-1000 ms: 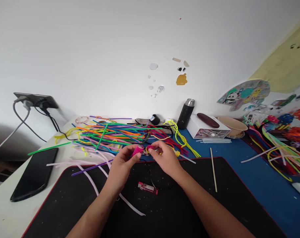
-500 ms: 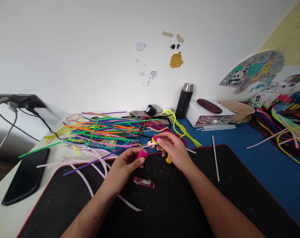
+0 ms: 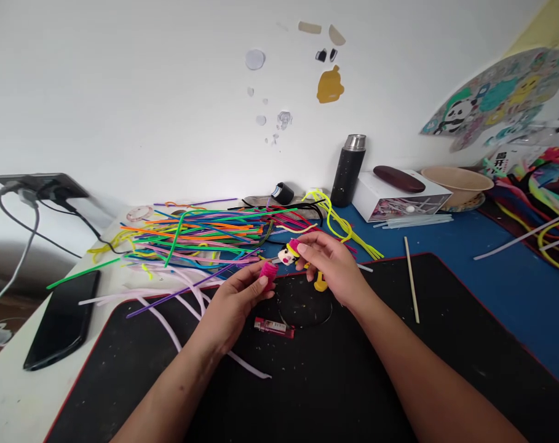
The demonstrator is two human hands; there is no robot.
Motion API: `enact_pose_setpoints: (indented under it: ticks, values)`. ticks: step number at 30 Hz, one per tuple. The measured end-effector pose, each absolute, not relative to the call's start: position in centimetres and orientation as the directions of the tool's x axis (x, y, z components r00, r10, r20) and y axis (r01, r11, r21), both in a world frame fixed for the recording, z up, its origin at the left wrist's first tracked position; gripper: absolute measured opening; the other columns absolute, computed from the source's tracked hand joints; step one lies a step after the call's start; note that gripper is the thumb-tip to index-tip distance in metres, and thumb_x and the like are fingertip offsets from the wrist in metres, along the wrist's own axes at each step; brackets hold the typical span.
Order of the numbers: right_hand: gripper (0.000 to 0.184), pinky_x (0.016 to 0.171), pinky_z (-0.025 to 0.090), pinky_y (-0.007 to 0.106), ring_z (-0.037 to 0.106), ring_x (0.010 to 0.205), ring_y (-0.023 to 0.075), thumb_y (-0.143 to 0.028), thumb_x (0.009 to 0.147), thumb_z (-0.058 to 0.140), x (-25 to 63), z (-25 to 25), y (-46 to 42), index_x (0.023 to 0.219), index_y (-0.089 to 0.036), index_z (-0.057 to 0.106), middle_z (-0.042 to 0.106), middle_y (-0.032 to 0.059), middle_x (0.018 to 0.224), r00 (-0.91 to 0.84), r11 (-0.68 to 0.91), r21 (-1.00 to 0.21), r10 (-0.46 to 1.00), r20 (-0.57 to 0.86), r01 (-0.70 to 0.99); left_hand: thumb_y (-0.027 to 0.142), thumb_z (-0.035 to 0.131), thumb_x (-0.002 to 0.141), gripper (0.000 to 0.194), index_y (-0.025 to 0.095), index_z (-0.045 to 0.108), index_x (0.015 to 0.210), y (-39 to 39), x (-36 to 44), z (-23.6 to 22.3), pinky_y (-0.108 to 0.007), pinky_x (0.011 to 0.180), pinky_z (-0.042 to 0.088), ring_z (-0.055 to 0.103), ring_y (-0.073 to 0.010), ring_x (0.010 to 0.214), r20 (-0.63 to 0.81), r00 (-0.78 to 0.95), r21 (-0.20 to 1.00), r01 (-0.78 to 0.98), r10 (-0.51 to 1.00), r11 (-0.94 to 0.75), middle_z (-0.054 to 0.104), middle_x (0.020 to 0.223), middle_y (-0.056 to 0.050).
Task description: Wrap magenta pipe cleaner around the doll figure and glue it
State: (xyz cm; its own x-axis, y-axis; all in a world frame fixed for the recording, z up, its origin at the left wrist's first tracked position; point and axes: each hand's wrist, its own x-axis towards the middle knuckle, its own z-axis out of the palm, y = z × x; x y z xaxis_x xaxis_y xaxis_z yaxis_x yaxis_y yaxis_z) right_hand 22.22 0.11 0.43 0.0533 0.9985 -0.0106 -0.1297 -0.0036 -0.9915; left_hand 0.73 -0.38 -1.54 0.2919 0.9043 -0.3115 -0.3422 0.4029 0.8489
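Between thumb and fingers, my left hand [image 3: 240, 295] grips a small pink coiled pipe-cleaner piece [image 3: 269, 271]. My right hand [image 3: 332, 267] is closed on a small doll head [image 3: 287, 255] with a white face, black hair and a pink and yellow top; a yellow part [image 3: 320, 283] hangs below the fingers. A small gap separates the pink piece from the head. Below them, a pink lighter [image 3: 274, 328] lies on the black mat [image 3: 344, 369], beside a thin dark loop of cord [image 3: 313, 325].
Many coloured pipe cleaners [image 3: 205, 234] are heaped behind my hands. A black phone [image 3: 64, 323] lies at the left, a wooden stick [image 3: 411, 280] at the right. Along the wall stand a black thermos [image 3: 348, 172], a white box [image 3: 380, 206] and a beige bowl [image 3: 459, 187].
The camera view has tilted down slightly and shifted. Both hands keep their holds, and the pink piece now points more upright.
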Motion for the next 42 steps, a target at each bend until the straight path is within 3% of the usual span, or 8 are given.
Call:
enact_pose_setpoints:
  ticks: [10,27,42]
  values:
    - [0.036,0.045,0.049,0.024,0.069,0.070,0.0184,-0.051,0.082,0.085,22.34,0.51,0.03,0.098,-0.021,0.073,0.072,0.0037,0.086,0.062,-0.003,-0.992,0.998,-0.011,-0.123,0.021,0.098,0.071,0.039,0.020,0.086,0.108,-0.58,0.69,-1.03,-0.032,0.094,0.063,0.077,-0.0203,0.095,-0.352,0.344,0.788,-0.393,0.871,0.474,0.082,0.112,-0.008]
    - [0.036,0.044,0.048,0.022,0.068,0.064,0.0169,-0.050,0.079,0.087,22.45,0.60,0.12,0.094,-0.020,0.073,0.070,0.0008,0.074,-0.002,-0.046,-0.990,0.999,-0.047,-0.133,0.031,0.099,0.072,0.036,0.023,0.088,0.105,-0.85,0.57,-1.01,-0.030,0.086,0.064,0.074,-0.0204,0.095,-0.280,0.411,0.849,-0.316,0.868,0.423,0.082,0.118,-0.008]
    - [0.034,0.044,0.047,0.022,0.068,0.064,0.0164,-0.049,0.078,0.087,22.54,0.61,0.12,0.091,-0.021,0.072,0.074,0.0034,0.082,-0.002,-0.100,-0.983,0.995,-0.100,-0.152,0.033,0.098,0.073,0.038,0.022,0.087,0.108,-0.89,0.65,-0.73,-0.033,0.086,0.063,0.075,-0.0228,0.095,-0.262,0.411,0.874,-0.283,0.873,0.395,0.082,0.119,-0.010]
